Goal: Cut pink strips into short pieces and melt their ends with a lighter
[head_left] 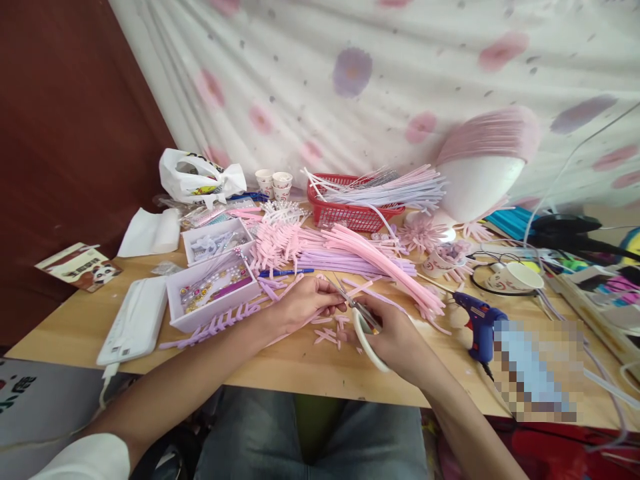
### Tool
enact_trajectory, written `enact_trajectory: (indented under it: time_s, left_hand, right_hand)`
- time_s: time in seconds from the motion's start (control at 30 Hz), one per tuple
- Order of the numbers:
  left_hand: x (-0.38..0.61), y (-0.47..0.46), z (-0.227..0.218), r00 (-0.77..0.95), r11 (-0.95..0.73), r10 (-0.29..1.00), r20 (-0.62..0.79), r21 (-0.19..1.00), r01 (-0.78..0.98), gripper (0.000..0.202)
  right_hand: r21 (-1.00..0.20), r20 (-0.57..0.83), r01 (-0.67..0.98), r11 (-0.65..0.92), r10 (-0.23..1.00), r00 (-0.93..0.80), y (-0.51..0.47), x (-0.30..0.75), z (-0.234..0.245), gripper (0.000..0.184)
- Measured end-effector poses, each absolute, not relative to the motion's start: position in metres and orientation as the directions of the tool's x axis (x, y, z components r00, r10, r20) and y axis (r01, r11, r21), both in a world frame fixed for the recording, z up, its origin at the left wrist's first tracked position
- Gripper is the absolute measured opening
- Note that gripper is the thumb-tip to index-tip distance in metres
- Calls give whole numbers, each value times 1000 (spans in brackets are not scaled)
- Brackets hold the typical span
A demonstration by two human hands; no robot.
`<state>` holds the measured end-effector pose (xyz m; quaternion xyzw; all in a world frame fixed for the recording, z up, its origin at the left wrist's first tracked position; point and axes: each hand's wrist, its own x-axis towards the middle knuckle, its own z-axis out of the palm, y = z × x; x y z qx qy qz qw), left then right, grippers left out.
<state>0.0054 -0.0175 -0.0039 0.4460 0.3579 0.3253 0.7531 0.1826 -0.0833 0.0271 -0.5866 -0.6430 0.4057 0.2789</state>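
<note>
My left hand (313,300) is closed, its fingertips pinching a thin pink pipe cleaner (363,288) whose end sticks out past the scissor blades. In my right hand (397,337) is a pair of scissors (362,335) with white handles, the blades pointing up and left close to my left fingertips. Whether the blades touch the pipe cleaner I cannot tell. Several short pink cut pieces (326,335) lie on the table below my hands. A purple strip of joined pieces (220,327) rests beside my left forearm. Behind my hands lies a bundle of long pink pipe cleaners (383,260) over purple ones (335,260).
A blue glue gun (477,320) lies to the right, near a paper cup (515,277). White boxes (187,319) of beads and a white power bank (133,320) are on the left. At the back stand a red basket (345,217) and a white head form (477,187).
</note>
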Motion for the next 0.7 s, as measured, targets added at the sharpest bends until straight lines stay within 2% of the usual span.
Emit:
enact_trajectory:
  time_s: [0.07,0.27,0.7]
  left_hand:
    - [7,-18,-5,541,403,801,-257,899,-170,23]
    - [7,-20,-5,560,428,782,-272,888,-167,24]
    - [7,-18,-13,553,523,750,-362,837,-160,18]
  right_hand:
    - [-850,-142,525,-40,977,-156,-83,183,27,38]
    - [-814,-121,580,-23,984,-131,-85,181,22,14]
    - [-778,-75,628,16,990,-118,-86,179,12,16]
